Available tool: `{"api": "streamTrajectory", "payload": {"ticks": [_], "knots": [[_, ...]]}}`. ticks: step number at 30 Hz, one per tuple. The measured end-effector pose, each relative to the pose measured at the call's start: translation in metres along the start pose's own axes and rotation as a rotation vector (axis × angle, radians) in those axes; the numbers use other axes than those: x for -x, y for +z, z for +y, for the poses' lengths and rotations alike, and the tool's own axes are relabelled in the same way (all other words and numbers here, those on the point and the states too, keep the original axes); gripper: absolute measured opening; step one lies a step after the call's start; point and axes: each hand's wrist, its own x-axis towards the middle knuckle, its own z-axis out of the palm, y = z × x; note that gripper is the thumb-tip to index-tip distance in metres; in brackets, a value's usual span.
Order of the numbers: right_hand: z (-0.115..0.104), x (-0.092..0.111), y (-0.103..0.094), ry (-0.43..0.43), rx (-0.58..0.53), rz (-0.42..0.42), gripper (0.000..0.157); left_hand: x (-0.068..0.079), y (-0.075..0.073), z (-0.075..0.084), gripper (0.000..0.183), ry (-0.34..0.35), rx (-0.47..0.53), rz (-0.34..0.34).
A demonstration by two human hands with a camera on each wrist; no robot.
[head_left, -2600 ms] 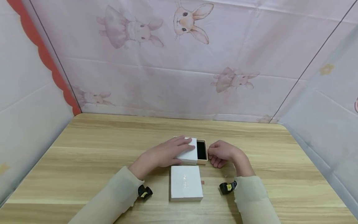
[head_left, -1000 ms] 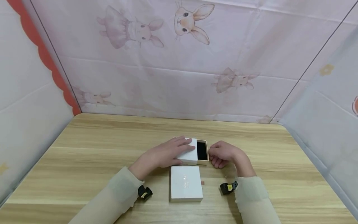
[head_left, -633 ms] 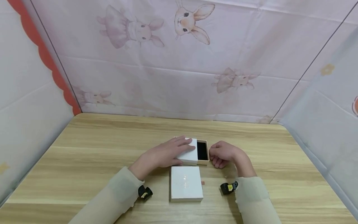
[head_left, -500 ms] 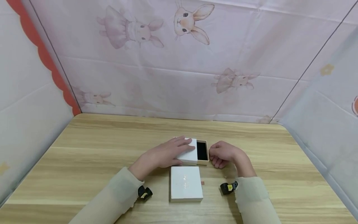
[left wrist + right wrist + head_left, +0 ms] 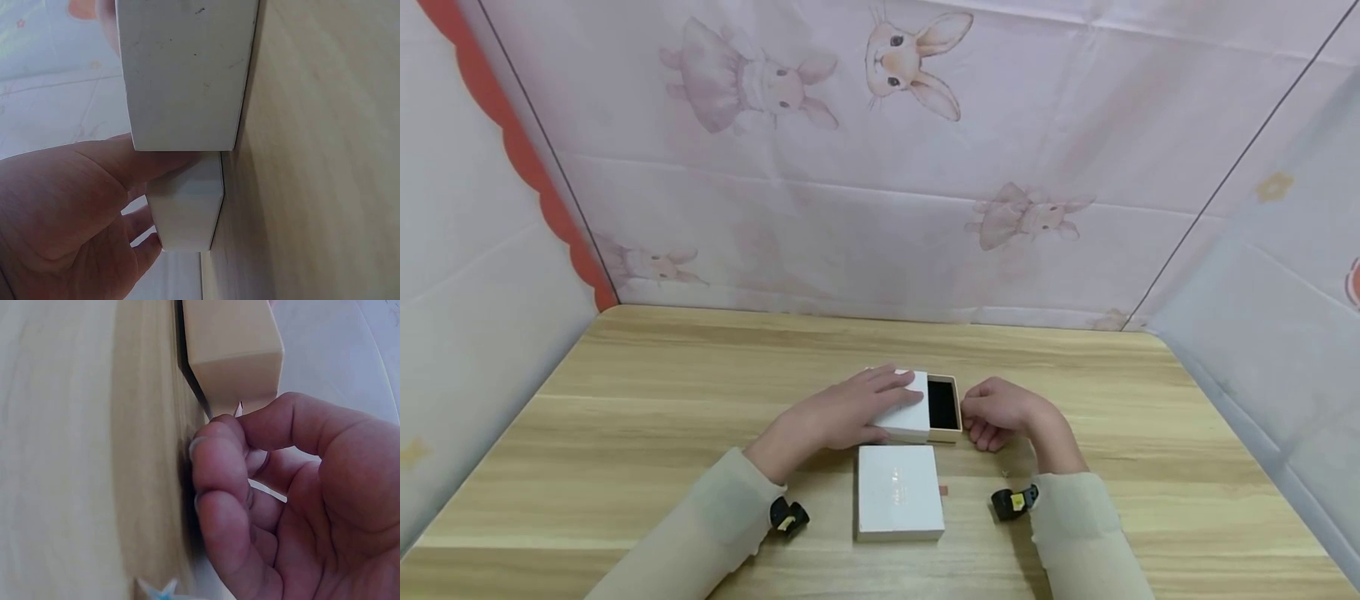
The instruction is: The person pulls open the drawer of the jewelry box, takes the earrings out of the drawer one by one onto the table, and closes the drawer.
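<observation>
White cardboard sleeve [image 5: 901,410] near mid-desk, left hand [image 5: 842,412] laid flat over its top, fingers straight, pressing down. In the left wrist view the thumb side wraps along the sleeve's near wall [image 5: 187,209]. Grip there: an extended-finger press, nothing pinched.

Tan inner drawer [image 5: 943,407] pokes out of the sleeve's right end; black lining shows. Drawer only part-way out, most of it inside the sleeve.

Right hand [image 5: 996,412] sits just beside the drawer's exposed end, fingers curled. Right wrist view: fingertips [image 5: 215,447] bunched at the drawer's tan corner [image 5: 231,347], with a small pale tab peeking between them. Grip reads as a pinch on the drawer's pull tab; contact looks likely but the tab is tiny and mostly hidden.

Judgement on doing this step well:
- Left hand's weight over the sleeve's middle, so it does not skate on the wooden desk [image 5: 647,392].
- Pull straight along the sleeve's long axis; a sideways tug would probably jam the drawer.
- Slow, even draw; the tab looks thin and could tear.
- Drawer low to the desk so it does not tip on leaving the sleeve.

Second white box [image 5: 899,492] lies closed nearer the person, between the two forearms, apart from both hands. Pink rabbit-print backdrop [image 5: 895,58] behind.
</observation>
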Motion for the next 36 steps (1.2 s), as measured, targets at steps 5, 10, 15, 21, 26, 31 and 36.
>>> {"api": "streamTrajectory", "payload": {"ticks": [5,10,15,21,26,31,36], "knots": [[-0.0011,-0.0002,-0.0007,0.006,-0.001,0.007,0.023,-0.0008,-0.0003,0.0001,0.063,-0.003,-0.012,0.007],[-0.0005,-0.0004,-0.0006,0.006,0.003,0.004,0.023,0.0000,0.0002,0.0000,0.064,0.003,-0.008,0.005],[0.0001,-0.0006,-0.0010,0.002,0.007,0.008,0.023,0.0003,-0.0004,0.0006,0.063,0.006,-0.006,0.009],[0.0000,0.0004,-0.0008,0.000,0.005,0.005,0.023,0.0003,0.0001,-0.0001,0.064,0.007,-0.008,0.006],[-0.0001,0.0008,-0.0006,0.000,0.005,0.004,0.023,0.0004,0.0015,-0.0015,0.064,0.005,-0.011,0.008],[-0.0005,0.0012,-0.0003,-0.002,0.006,0.007,0.023,0.0005,0.0017,-0.0017,0.064,0.002,-0.008,0.012],[-0.0004,0.0014,0.0002,-0.001,0.002,0.001,0.023,0.0002,0.0024,-0.0019,0.063,0.007,-0.022,0.010]]}}
